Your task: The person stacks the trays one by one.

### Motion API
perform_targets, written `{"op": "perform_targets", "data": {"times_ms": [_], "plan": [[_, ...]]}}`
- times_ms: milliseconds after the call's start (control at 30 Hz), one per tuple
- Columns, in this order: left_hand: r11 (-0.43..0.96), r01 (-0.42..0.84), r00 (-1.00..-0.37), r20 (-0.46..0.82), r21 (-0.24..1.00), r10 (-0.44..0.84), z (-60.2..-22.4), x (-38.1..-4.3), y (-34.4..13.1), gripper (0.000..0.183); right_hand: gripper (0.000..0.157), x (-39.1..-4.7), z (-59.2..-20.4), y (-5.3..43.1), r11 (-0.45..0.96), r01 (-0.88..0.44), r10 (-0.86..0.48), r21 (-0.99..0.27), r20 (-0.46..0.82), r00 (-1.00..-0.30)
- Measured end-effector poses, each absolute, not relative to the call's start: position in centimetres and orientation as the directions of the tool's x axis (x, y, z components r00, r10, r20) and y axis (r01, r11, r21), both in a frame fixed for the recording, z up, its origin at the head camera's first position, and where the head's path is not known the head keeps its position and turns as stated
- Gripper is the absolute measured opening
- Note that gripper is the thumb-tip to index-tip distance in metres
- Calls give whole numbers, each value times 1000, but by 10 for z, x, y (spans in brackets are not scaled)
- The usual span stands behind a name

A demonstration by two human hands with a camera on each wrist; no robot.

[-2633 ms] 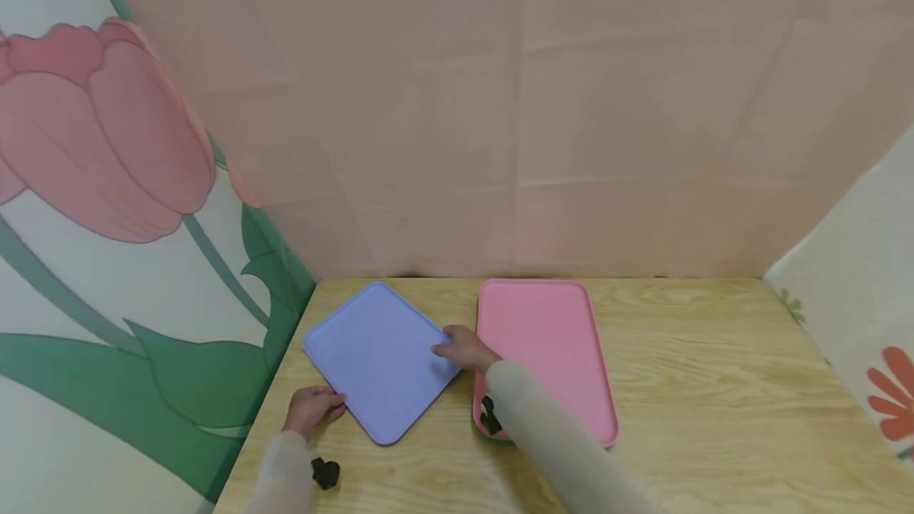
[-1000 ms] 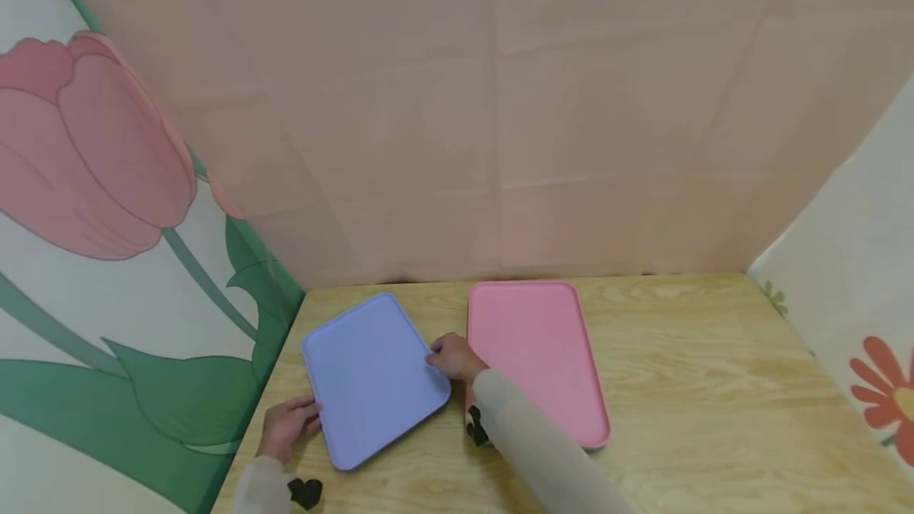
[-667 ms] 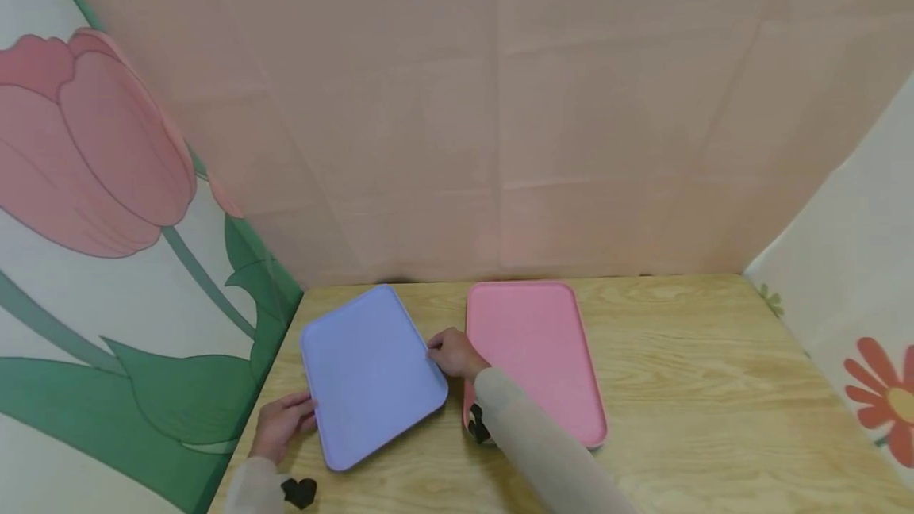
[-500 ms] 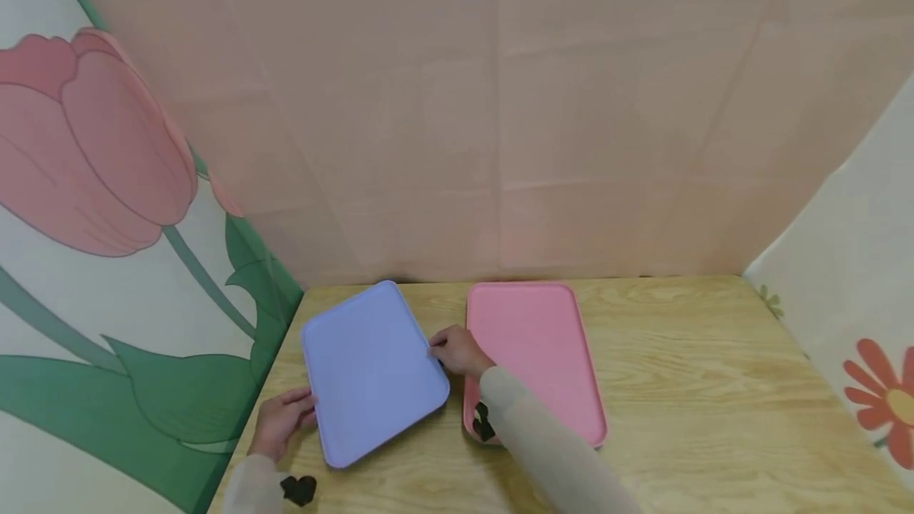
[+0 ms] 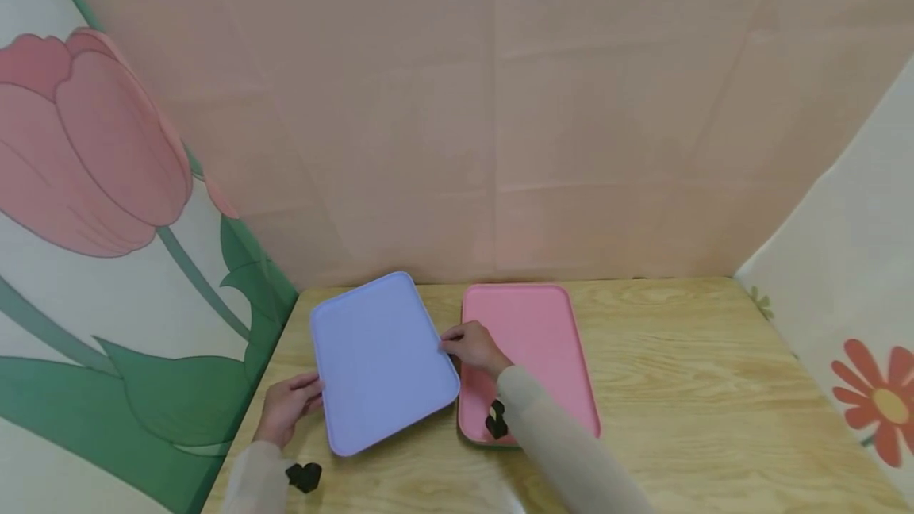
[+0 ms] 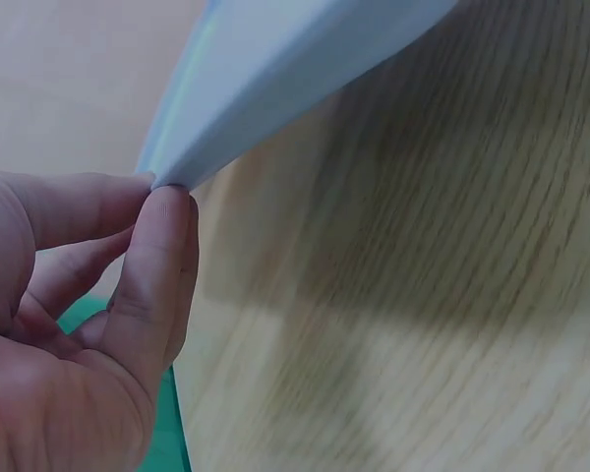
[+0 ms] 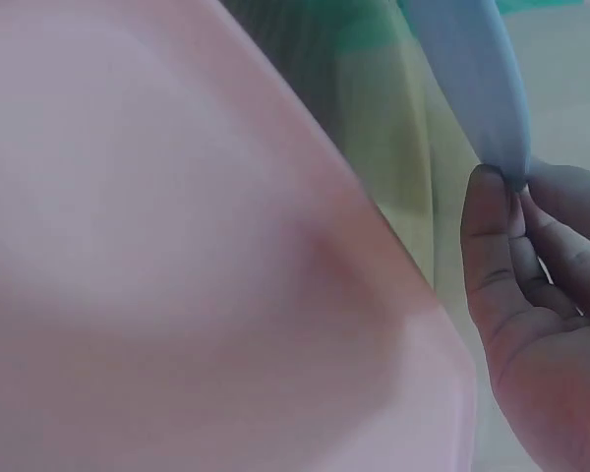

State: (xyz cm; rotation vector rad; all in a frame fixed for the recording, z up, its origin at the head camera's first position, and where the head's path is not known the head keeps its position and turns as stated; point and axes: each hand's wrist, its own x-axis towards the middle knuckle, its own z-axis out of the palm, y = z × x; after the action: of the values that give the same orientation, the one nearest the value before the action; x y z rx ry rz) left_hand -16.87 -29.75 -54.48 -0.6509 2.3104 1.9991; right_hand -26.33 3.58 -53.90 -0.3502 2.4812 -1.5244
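Note:
A blue-violet rectangular tray [image 5: 382, 363] hangs a little above the table, turned slightly askew, with its shadow on the wood below. My left hand [image 5: 287, 407] pinches its left edge between thumb and fingers, plainly seen in the left wrist view [image 6: 88, 295]. On the opposite edge, my right hand [image 5: 477, 346] holds the rim in a pinch; the right wrist view shows thumb and fingertips meeting on it. To the right lies a pink tray [image 5: 528, 339], partly covered by my right forearm. A dark greenish rim shows beneath its lower edge.
The wooden table [image 5: 678, 371] reaches back to a plain pinkish-beige cloth backdrop [image 5: 500, 117]. A tulip-printed panel [image 5: 107, 149] borders the left side, and a white flower-printed one [image 5: 857, 300] the right. Black pieces are at both sleeves.
The blue-violet tray has turned from a diamond slant to a straighter stance and been raised off the table. In the last half second both hands carried it slightly right and back.

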Motion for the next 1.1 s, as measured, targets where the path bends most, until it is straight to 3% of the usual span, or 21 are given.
{"op": "perform_targets", "data": {"times_ms": [367,1100], "plan": [[78,-310,-923,-281,947,-262,-539,-176,-285,40,15,-263,-541,50,328,-4,-287,-945,-95,-953],[78,-309,-938,-290,948,-191,-544,-202,-241,36,21,-261,-546,108,356,21,-229,-934,-109,-967]]}}
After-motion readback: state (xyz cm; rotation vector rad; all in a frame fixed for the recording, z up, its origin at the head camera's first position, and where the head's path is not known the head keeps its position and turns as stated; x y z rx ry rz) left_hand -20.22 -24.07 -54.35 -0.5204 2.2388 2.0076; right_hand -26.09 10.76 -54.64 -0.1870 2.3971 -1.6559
